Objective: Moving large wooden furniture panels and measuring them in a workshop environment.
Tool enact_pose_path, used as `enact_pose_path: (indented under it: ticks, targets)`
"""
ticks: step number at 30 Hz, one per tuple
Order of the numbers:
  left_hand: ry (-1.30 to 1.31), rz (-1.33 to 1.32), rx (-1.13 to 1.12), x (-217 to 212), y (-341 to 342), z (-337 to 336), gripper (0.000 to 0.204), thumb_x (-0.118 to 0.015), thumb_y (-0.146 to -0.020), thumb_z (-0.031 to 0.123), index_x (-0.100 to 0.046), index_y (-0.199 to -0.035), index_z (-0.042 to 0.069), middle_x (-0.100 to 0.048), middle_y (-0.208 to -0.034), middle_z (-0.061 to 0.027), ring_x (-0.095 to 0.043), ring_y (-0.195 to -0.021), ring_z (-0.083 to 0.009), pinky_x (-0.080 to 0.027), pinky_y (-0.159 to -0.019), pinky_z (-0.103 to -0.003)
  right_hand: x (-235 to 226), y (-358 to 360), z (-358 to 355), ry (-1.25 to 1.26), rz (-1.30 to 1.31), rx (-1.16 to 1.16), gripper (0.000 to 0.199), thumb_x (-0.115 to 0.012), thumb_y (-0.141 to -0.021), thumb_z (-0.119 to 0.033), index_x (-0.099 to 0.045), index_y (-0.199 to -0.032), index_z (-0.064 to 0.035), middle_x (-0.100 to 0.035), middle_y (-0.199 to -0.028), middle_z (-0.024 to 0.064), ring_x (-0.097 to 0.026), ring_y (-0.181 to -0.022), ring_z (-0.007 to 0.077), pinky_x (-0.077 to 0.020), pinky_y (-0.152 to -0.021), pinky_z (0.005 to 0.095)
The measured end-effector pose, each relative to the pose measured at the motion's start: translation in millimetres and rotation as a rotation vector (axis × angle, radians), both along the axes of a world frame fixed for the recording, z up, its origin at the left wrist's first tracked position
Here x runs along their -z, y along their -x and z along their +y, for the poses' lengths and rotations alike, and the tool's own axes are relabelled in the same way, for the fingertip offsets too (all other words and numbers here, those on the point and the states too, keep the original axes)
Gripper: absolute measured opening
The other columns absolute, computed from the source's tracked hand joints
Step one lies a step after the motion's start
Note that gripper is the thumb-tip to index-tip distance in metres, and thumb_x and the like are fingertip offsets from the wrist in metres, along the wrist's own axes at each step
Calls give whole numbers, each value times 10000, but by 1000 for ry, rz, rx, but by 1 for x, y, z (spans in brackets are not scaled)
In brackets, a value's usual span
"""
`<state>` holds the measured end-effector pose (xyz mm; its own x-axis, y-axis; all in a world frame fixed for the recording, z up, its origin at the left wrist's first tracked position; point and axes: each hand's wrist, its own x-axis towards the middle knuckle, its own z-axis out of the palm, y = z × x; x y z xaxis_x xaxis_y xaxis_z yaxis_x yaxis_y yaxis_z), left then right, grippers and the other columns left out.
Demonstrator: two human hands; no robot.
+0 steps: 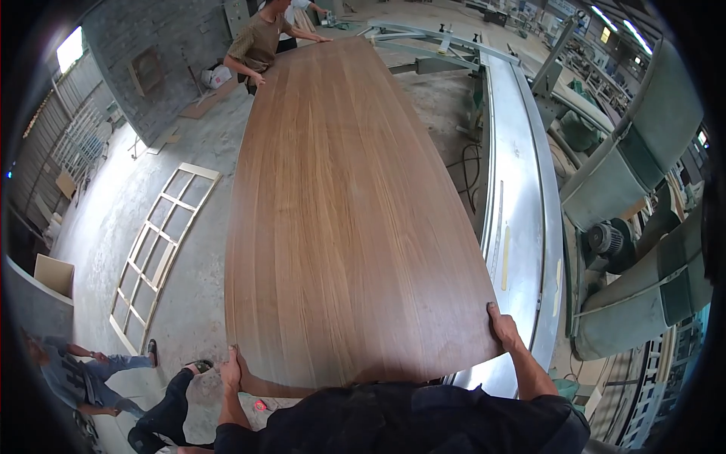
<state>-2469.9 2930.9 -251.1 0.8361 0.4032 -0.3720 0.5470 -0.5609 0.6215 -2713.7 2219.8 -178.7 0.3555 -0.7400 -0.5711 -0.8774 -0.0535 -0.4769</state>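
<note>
A large brown wood-grain panel [340, 204] stretches away from me, long side running into the distance. My left hand [231, 369] grips its near left corner, thumb on the edge and the other fingers mostly hidden. On the near right edge, my right hand [504, 330] is closed round the panel with the thumb on top. At the far end a person in a brown shirt [257, 47] has both hands on the panel. Alongside its right runs the long metal sliding table [518, 181] of a saw; the panel's near right part overlaps it.
A light wooden lattice frame [168, 234] lies on the floor at left. Seated people [98, 378] are at lower left, legs stretched towards my side. Large dust-collector bags [643, 280] and a motor [605, 238] stand at right. A metal support frame [431, 38] extends at the far end.
</note>
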Motion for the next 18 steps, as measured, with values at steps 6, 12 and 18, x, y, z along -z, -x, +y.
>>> enact_pose_path:
  ticks: [6,12,18]
  targets:
    - [-88,-5,-24,16,4,12,1062,-436,-862,766,-540,-1177,-243,-546,-1207,-435,-509,-1261,-464,-375,-1064,-414,6,-21,-13,-54,-20,-59,996,-436,-892,-710,-535,-1213,227,-620,-1154,336,-631,-1046,393,-468,-933,451]
    - [-103,1,-67,27,2,1,1073,-432,-862,766,-525,-1187,-253,-530,-1223,-442,-497,-1267,-476,-373,-1066,-424,3,-65,-31,-49,-29,-142,992,-460,-856,-705,-568,-1156,235,-646,-1065,347,-662,-963,413,-496,-886,451]
    - [-60,77,-77,43,-25,-42,1051,-455,-868,752,-502,-1262,-222,-549,-1279,-378,-529,-1254,-402,-405,-1020,-413,14,-118,-62,5,-17,-173,990,-459,-859,-700,-565,-1161,236,-632,-1100,366,-644,-1028,427,-488,-911,437]
